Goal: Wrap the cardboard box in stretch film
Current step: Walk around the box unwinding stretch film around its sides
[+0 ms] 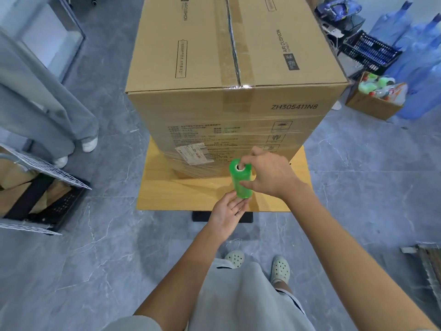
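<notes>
A big cardboard box stands on a low wooden platform in front of me. Clear stretch film covers the lower part of its near face. A green roll of stretch film stands upright just before that face. My right hand grips the roll from the right, one finger in the top of its core and the thumb on its side. My left hand holds the roll's bottom end from below. A sheet of film stretches from the roll leftward to the box.
Another person's legs stand at the left beside a black wire crate. At the right are an open carton of bottles, a black crate and blue water jugs. Grey tiled floor surrounds the platform.
</notes>
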